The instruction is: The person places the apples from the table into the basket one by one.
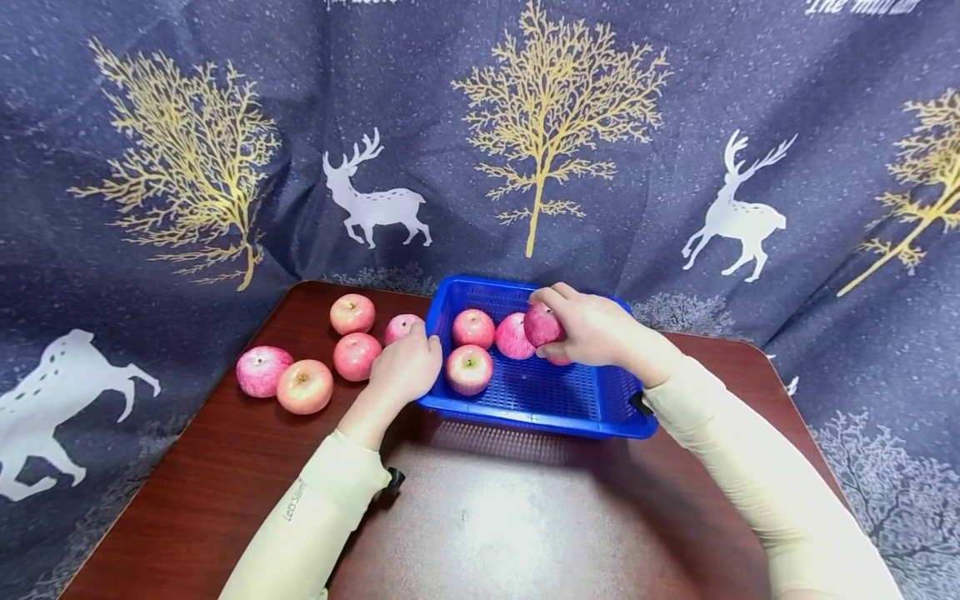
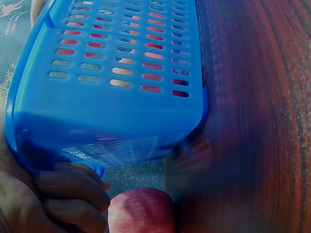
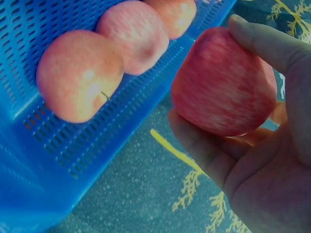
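Observation:
A blue plastic basket with slotted walls stands on the table. My left hand grips its left rim, and in the left wrist view the fingers curl at the rim's corner. Over the basket's right half, my right hand holds a red apple between thumb and fingers. Inside the basket, a red apple and a paler apple sit at the left. A pink apple lies near the middle; another, beneath my right hand, is mostly hidden.
Left of the basket, several loose apples lie on the brown table, among them a yellowish one and a pink-striped one. Another apple sits close to the basket's left wall. A dark printed cloth hangs behind the table.

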The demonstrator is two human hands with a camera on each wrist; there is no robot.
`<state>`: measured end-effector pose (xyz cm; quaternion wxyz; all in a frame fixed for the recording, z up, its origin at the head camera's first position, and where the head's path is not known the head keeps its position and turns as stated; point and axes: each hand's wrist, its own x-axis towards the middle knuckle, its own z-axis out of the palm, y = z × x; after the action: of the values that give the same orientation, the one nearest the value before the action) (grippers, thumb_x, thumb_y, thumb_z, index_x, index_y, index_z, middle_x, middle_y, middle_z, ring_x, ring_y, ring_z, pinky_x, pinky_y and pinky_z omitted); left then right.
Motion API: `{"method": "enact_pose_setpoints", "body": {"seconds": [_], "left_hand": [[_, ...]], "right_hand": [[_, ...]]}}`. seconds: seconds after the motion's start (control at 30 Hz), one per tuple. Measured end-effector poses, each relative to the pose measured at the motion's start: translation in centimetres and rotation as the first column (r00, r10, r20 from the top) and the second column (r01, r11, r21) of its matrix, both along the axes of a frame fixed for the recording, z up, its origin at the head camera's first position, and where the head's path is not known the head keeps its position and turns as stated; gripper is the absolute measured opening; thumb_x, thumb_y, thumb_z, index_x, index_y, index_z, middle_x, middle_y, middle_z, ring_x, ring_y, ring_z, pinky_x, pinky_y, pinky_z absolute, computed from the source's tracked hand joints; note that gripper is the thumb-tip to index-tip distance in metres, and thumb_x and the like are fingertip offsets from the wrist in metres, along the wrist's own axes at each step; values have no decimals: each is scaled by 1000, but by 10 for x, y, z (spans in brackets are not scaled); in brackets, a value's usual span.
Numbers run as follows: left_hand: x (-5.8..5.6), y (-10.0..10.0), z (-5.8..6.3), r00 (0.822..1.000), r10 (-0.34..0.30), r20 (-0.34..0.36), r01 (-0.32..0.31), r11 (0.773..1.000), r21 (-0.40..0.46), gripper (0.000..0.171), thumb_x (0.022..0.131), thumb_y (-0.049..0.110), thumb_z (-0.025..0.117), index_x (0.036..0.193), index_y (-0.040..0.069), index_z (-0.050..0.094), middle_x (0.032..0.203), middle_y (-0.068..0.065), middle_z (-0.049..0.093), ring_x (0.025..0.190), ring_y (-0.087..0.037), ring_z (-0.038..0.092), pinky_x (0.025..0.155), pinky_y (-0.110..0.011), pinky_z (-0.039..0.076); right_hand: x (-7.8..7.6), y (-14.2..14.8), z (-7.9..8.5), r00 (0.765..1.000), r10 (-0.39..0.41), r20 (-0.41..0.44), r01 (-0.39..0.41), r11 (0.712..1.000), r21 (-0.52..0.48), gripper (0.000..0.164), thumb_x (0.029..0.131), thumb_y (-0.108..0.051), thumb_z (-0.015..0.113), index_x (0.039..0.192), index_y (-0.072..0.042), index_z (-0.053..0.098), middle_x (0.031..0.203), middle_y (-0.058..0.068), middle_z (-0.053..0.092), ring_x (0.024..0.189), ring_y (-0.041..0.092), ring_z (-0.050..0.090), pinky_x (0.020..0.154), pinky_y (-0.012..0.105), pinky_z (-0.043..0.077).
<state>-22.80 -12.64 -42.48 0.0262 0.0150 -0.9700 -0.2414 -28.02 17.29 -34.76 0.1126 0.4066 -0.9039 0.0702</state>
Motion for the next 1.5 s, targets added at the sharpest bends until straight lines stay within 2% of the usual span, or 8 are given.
{"method": "enact_pose_setpoints", "body": {"seconds": [0.5, 0.7, 0.93, 1.1, 1.27, 1.33, 1.5], "left_hand": [[0, 0, 1, 1000, 11, 0, -11, 1000, 2, 41, 104, 43, 32, 119, 9, 49, 115, -18, 63, 98, -38, 61, 79, -59, 48], [1, 1, 1, 1000, 10, -2, -10, 1000, 5, 41, 104, 42, 32, 119, 8, 49, 116, -18, 63, 98, -38, 61, 79, -58, 48], [1, 1, 1, 1000, 18, 2, -18, 1000, 4, 40, 104, 42, 32, 119, 9, 49, 116, -18, 63, 98, -38, 61, 79, -58, 48], [1, 1, 1, 1000, 18, 6, -18, 1000, 5, 40, 104, 43, 32, 119, 9, 48, 116, -17, 63, 98, -38, 61, 79, -58, 48], [1, 2, 1, 1000, 16, 4, -16, 1000, 4, 40, 104, 42, 32, 118, 8, 48, 117, -18, 63, 98, -38, 61, 79, -58, 48], [0, 2, 1, 1000, 14, 5, -14, 1000, 3, 41, 104, 42, 32, 119, 8, 48, 117, -18, 62, 98, -39, 61, 80, -58, 48], [0, 1, 1, 1000, 18, 10, -18, 1000, -3, 41, 104, 42, 32, 121, 8, 48, 119, -18, 62, 99, -39, 61, 80, -58, 48]], "right_hand": [[6, -21, -16, 993, 35, 113, -47, 993, 105, 75, 76, -51, 79, 135, -16, 48, 114, 1, 55, 89, 17, 60, 81, 39, 51], [5, -26, -25, 990, 75, 116, -87, 991, 105, 76, 74, -47, 82, 134, -14, 50, 107, 0, 54, 85, 16, 59, 79, 38, 50], [7, -33, -30, 983, 90, 161, -114, 983, 147, 74, 73, -47, 83, 130, -15, 50, 114, -1, 52, 85, 15, 61, 78, 37, 51], [6, -35, -36, 985, 107, 136, -131, 974, 184, 70, 73, -52, 82, 125, -19, 50, 103, -4, 51, 71, 13, 60, 64, 36, 50], [6, -36, -44, 991, 113, 67, -126, 964, 235, 71, 71, -57, 80, 125, -22, 51, 95, -6, 53, 58, 12, 55, 48, 35, 42], [5, -37, -46, 991, 122, 54, -131, 960, 245, 72, 71, -58, 79, 126, -22, 51, 100, -5, 55, 57, 10, 54, 48, 35, 40], [4, -38, -50, 985, 159, 64, -170, 954, 246, 71, 73, -56, 79, 127, -18, 52, 113, -1, 54, 64, 6, 56, 58, 35, 44]]}}
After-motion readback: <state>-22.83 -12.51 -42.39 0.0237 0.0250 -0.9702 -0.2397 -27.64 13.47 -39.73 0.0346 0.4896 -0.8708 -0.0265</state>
